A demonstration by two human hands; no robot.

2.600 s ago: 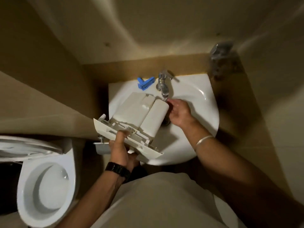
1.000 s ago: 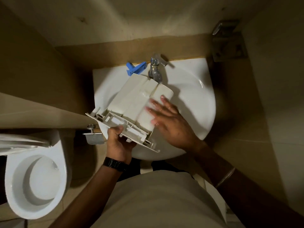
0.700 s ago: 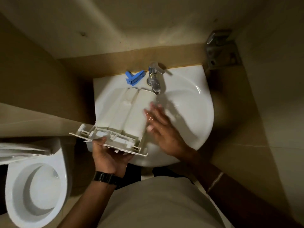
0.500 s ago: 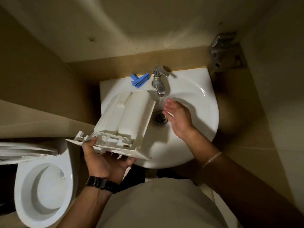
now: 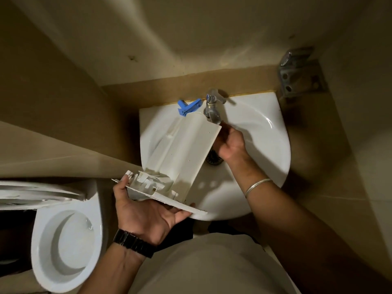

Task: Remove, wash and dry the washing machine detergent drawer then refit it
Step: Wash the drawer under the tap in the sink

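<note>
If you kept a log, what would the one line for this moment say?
stage: washing | left hand: grips detergent drawer front panel | right hand: at drawer's far end under tap | over sink

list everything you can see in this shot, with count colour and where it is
detergent drawer: 1, white, held tilted over the left half of the sink, front panel towards the person
sink: 1, white, against the back wall, centre
tap: 1, chrome, back rim of the sink
blue plastic part: 1, blue, on the sink's back rim left of the tap
drain: 1, dark grille, sink bottom, partly hidden by the right hand
metal bracket: 1, grey, on the wall right of the sink
toilet: 1, white, lower left, lid up
watch: 1, black, left wrist
bangle: 1, silver, right wrist
left hand: holds the drawer's front panel
right hand: at the drawer's far right corner, under the tap
</note>
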